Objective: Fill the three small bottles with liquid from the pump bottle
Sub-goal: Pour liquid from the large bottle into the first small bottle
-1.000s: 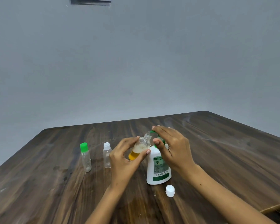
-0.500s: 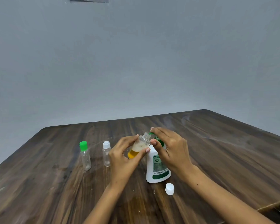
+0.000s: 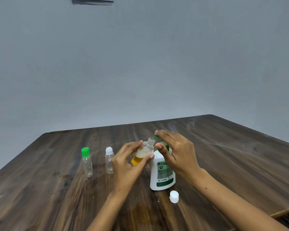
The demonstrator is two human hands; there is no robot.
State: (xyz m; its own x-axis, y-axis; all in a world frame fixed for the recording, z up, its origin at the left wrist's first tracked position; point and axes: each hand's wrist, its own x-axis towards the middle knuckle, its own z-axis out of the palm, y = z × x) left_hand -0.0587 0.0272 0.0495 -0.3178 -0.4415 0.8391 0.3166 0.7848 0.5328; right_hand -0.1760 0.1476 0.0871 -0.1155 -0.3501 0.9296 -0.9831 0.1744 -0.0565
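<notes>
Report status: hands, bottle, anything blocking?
Left hand grips tilted open bottle, part full. Right hand on pump bottle. Loose cap nearby; nothing blocking.

You were in a bare indoor room, maybe a staged recording spot: plain grey wall (image 3: 140, 64), dark wood-grain table (image 3: 223, 155), nothing else identifying it.

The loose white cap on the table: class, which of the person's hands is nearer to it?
Right. The right hand presses the pump above the cap; the left hand holds a bottle farther left.
</notes>
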